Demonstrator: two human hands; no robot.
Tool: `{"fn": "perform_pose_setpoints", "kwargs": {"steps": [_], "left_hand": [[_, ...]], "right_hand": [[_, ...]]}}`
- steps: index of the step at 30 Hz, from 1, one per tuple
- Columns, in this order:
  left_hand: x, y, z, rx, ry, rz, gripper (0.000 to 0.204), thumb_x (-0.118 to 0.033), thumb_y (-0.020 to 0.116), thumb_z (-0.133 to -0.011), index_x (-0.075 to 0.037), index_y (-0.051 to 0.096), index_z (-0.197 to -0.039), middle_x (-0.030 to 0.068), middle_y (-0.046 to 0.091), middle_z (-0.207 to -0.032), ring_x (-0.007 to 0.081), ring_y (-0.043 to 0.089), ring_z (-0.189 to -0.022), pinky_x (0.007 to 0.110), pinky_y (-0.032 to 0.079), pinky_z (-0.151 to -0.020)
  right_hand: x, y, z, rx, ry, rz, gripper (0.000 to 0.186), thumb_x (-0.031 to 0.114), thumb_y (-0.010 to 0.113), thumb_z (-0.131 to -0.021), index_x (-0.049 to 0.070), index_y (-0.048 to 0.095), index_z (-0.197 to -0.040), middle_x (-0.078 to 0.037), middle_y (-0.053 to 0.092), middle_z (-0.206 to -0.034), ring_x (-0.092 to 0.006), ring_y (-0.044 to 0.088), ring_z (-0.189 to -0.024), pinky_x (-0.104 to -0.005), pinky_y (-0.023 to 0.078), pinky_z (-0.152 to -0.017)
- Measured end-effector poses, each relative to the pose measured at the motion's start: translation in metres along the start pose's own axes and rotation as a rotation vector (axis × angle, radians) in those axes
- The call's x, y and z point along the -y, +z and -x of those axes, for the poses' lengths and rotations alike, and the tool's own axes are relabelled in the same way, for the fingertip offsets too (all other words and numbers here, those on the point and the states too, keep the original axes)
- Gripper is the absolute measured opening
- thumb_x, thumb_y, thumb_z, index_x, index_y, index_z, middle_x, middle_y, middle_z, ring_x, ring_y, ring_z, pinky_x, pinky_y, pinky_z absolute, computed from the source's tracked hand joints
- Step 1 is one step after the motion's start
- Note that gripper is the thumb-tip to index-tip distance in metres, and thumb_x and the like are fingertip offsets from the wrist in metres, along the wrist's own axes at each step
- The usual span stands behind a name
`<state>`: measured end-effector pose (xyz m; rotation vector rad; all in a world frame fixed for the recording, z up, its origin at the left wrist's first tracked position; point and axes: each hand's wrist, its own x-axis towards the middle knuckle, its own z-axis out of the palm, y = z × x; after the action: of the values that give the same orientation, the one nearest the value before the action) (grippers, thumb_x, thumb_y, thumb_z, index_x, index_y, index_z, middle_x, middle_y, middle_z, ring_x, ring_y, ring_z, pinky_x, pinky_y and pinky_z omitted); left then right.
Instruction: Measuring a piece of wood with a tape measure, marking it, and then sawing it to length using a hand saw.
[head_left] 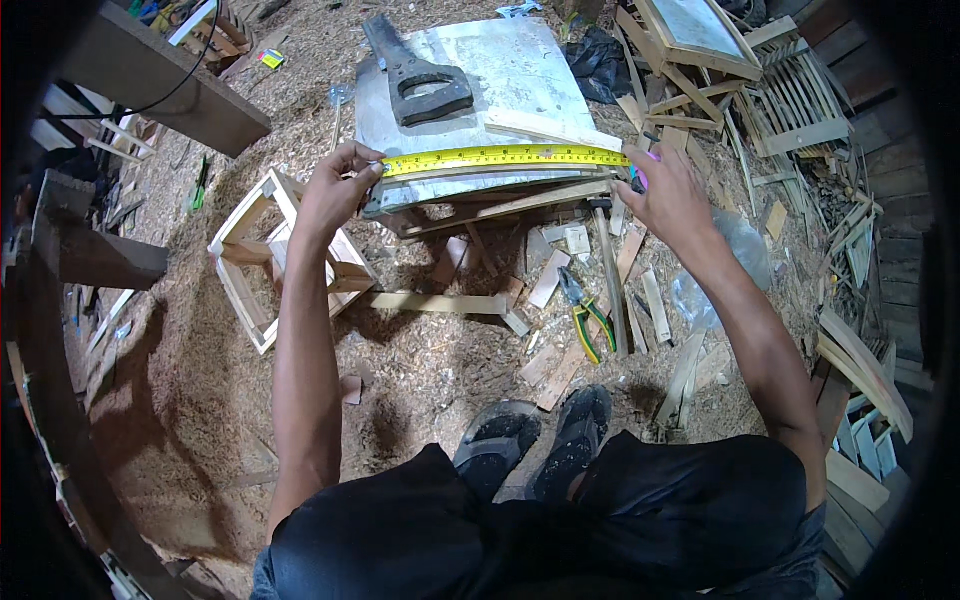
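The left hand (335, 190) pinches one end of a yellow measuring tape (480, 160) between thumb and forefinger; the right hand (668, 195) has its fingers closed at the other end, about a pink-and-dark piece (640, 177) too hidden to name. This single tape lies stretched between them, along the near edge of a pale, scuffed board (510, 65), its face printed with a numbered scale. On the board, beyond the tape, are one handsaw (432, 92) with a black closed-loop handle and one pale wooden strip (550, 128). Nearer the person lie one hammer (610, 285), its head by the board's edge, and one pair of pliers (584, 315) with yellow-and-black grips, among wood offcuts (548, 278). One open wooden frame (240, 285) stands beside the left forearm; one clear plastic bag (725, 270) lies beside the right. Two sandalled feet (535, 440) rest on a shavings-strewn floor (410, 385). Farther off are one black plastic bag (598, 65) and a slatted wooden piece (800, 100).
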<state>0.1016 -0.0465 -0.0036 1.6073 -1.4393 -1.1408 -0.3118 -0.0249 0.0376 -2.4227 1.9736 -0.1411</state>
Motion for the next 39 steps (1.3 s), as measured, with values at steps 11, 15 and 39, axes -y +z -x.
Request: {"fn": "perform_pose_setpoints", "kwargs": {"steps": [11, 15, 39], "left_hand": [[0.002, -0.004, 0.001, 0.026, -0.027, 0.015, 0.009, -0.010, 0.066, -0.093, -0.005, 0.066, -0.100, -0.0014, 0.062, -0.078, 0.0054, 0.049, -0.063, 0.023, 0.037, -0.055], [-0.004, -0.001, 0.001, 0.029, -0.050, 0.023, 0.009, -0.009, 0.066, -0.092, -0.005, 0.066, -0.100, -0.0020, 0.061, -0.077, 0.0050, 0.048, -0.063, 0.023, 0.036, -0.056], [-0.005, -0.004, 0.002, 0.053, -0.065, 0.055, 0.012, -0.015, 0.069, -0.093, -0.007, 0.069, -0.103, -0.0057, 0.060, -0.074, 0.0024, 0.047, -0.061, 0.021, 0.035, -0.055]], "right_hand": [[-0.009, 0.005, -0.002, -0.018, -0.039, -0.021, 0.048, 0.033, 0.071, -0.087, 0.014, 0.061, -0.130, -0.019, 0.056, -0.116, -0.0365, 0.056, -0.113, -0.0501, 0.047, -0.094], [-0.014, 0.004, -0.006, -0.007, -0.049, -0.023, 0.048, 0.032, 0.072, -0.086, 0.015, 0.061, -0.130, -0.020, 0.057, -0.117, -0.0379, 0.057, -0.112, -0.0497, 0.048, -0.094], [-0.014, 0.003, -0.006, 0.040, -0.034, -0.056, 0.049, 0.030, 0.072, -0.086, 0.014, 0.061, -0.131, -0.021, 0.057, -0.119, -0.0373, 0.057, -0.114, -0.0473, 0.048, -0.096]]}}
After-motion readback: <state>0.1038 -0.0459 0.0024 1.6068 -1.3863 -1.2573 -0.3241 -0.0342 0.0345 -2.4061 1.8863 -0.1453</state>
